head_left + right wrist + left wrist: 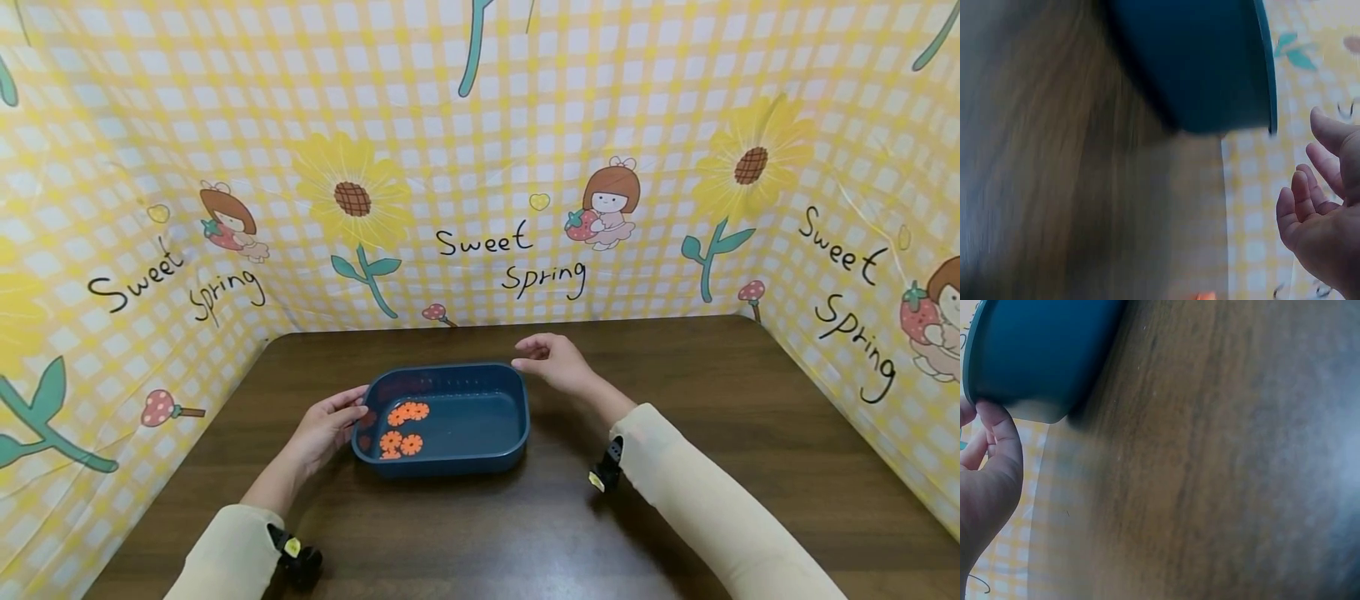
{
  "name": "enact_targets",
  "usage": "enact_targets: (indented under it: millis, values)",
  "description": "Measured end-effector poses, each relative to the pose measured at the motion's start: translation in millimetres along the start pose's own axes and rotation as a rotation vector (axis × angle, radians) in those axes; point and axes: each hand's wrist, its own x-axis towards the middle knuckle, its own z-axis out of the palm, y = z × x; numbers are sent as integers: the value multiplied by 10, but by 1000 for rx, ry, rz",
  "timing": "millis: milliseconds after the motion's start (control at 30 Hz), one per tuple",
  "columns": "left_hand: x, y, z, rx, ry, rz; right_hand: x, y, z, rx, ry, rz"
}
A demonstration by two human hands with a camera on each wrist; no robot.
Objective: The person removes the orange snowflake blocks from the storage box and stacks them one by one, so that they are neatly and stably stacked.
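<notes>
One blue, round-cornered tray (pixel 450 464); left hand (pixel 322 427) seemingly pinches it; right hand (pixel 558 364) relaxed.

Tray (pixel 468 429) dark blue; pieces (pixel 412 445) orange; table (pixel 450 533) brown (wood-grained); cloth (pixel 480 167) yellow-white checked.

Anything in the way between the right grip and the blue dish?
Nothing visible: only a small gap separates the right grip from the blue dish. The orange flower pieces lie inside it, toward its left end.
</notes>
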Motion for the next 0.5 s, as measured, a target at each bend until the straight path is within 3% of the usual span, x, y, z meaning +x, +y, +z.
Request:
enact_targets:
  millis: [200,500]
  values:
    - [10,-18,-3,-17,-2,-3,-2,-198,257,24,-66,-20]
    - [14,-27,-15,-18,-2,-5,16,-383,674,-39,-197,-120]
